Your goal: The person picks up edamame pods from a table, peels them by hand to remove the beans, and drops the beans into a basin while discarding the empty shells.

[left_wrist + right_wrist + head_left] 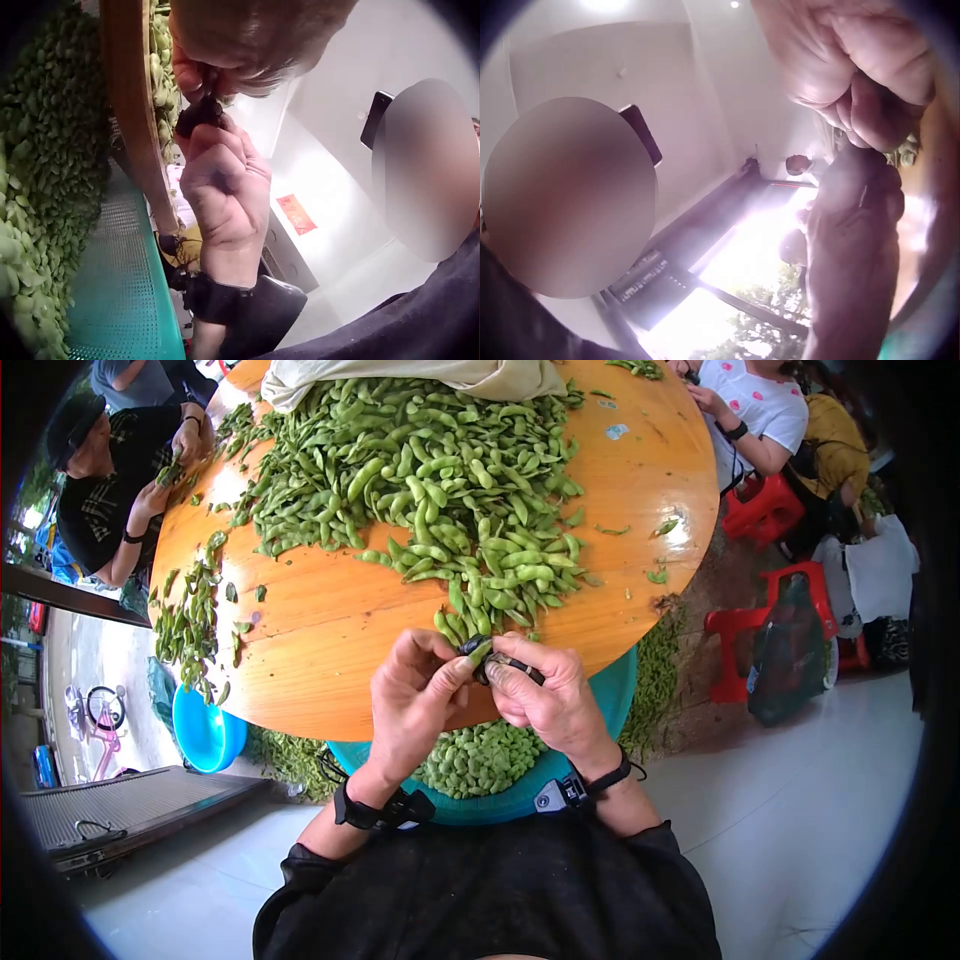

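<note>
Over the near table edge both hands meet fingertip to fingertip. My left hand [410,695] pinches a green soybean pod [480,653] between thumb and forefinger. My right hand [550,695] grips a small black tool [522,667] with a pale edge, right against the pod; its exact kind is hidden by the fingers. In the left wrist view, a dark shape [199,116] shows between the two hands. A big heap of soybean pods [430,480] lies just beyond the hands. Below them, shelled green beans [480,758] fill a teal basket [154,289].
The round wooden table [300,670] carries more loose pods [190,620] at left. A blue basin [208,730] stands on the floor. Other people sit around the table. Red stools [735,650] and a dark green bag [785,660] are at right.
</note>
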Available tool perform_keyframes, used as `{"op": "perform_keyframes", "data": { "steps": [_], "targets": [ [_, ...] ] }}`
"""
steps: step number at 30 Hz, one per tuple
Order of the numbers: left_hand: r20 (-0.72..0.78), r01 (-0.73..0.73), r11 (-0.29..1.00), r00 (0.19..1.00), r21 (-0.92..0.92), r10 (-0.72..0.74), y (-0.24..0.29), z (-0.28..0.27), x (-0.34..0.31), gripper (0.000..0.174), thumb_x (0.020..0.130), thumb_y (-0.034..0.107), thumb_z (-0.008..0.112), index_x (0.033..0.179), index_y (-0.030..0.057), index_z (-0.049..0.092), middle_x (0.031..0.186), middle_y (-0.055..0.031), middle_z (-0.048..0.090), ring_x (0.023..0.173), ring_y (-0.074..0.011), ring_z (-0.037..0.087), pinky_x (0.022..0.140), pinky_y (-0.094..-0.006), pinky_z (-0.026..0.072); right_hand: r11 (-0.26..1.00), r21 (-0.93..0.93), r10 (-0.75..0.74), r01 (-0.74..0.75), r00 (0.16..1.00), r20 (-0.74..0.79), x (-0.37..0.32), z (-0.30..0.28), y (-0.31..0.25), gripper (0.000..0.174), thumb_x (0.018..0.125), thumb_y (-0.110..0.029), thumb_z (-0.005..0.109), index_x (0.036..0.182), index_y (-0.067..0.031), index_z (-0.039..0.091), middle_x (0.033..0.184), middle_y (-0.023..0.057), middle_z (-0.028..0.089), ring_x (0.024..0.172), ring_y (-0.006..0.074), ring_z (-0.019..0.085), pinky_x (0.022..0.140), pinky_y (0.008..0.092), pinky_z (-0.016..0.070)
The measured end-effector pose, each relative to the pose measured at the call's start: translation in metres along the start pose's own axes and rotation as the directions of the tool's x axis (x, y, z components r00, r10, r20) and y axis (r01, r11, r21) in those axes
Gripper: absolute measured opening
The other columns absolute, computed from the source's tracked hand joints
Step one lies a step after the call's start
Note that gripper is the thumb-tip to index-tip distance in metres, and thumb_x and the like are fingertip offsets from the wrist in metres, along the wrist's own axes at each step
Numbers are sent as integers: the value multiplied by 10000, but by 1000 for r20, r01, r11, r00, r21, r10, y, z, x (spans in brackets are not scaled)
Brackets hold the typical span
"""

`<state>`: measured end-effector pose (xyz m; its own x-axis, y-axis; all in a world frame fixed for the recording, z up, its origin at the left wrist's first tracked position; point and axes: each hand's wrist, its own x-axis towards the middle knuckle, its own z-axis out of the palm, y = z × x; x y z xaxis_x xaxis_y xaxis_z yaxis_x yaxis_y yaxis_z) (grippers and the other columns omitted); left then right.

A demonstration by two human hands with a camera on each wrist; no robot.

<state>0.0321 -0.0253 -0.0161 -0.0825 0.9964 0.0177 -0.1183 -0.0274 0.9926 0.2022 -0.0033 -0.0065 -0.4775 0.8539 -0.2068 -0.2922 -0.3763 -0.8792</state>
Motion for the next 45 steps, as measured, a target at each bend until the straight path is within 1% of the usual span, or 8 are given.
{"op": "perform_keyframes", "data": {
  "steps": [10,13,16,21,23,36,39,45],
  "targets": [
    [286,488,639,871,-595,-399,5,-10,-1,259,962,86,623,1191,54,507,713,-44,572,501,-104,470,410,-213,298,996,-7,-87,87,996,-19,-1,2,2,212,933,-8,590,1106,115,598,851,25,550,613,65,516,505,249,410],
    [195,237,967,957,-92,-216,14,-6,-8,373,886,-21,673,1225,-10,517,750,-89,615,657,-189,636,603,-287,543,931,-327,-177,165,984,-9,-4,3,-3,211,896,6,597,1084,98,617,809,89,570,638,141,544,558,309,443],
    [297,-225,817,952,531,69,13,-18,-12,344,875,-29,663,1200,-43,551,826,-138,663,715,-249,681,677,-324,573,749,-604,-309,272,950,44,-10,10,-4,218,854,19,599,1060,81,634,779,154,560,650,236,565,601,359,458],
    [273,-349,713,935,608,225,8,-15,-17,292,916,-24,608,1205,-50,569,867,-130,686,738,-238,691,655,-331,563,484,-793,-555,369,830,48,-15,28,7,220,810,59,620,1030,59,628,802,160,546,661,313,586,571,366,455],
    [160,216,952,954,219,-253,18,-12,-18,276,975,41,563,1237,-46,562,844,-69,652,704,-165,644,621,-309,527,457,-807,-582,373,812,46,-15,32,9,228,806,67,621,1034,53,628,813,155,548,662,314,588,570,372,459],
    [317,392,911,887,-127,-337,13,-7,-23,362,937,-16,499,1297,-23,532,934,-71,657,764,-147,623,724,-292,515,465,-794,-551,390,830,85,-29,11,-2,198,826,54,616,1024,48,622,813,137,532,627,274,583,555,360,468],
    [673,-177,906,726,386,-145,33,-13,-24,318,854,-9,629,1162,55,668,1024,-124,711,888,-274,692,816,-331,543,502,-826,-408,258,912,37,-63,-24,-37,197,788,55,642,985,55,651,819,135,584,628,239,599,552,325,462],
    [391,-384,490,916,782,94,32,-33,14,333,797,-67,616,1109,33,678,925,-162,625,853,-336,629,732,-413,529,184,-961,-388,-208,883,-266,-124,-96,-75,231,815,52,607,1045,67,632,868,217,664,719,323,658,660,352,511]
  ]
}}
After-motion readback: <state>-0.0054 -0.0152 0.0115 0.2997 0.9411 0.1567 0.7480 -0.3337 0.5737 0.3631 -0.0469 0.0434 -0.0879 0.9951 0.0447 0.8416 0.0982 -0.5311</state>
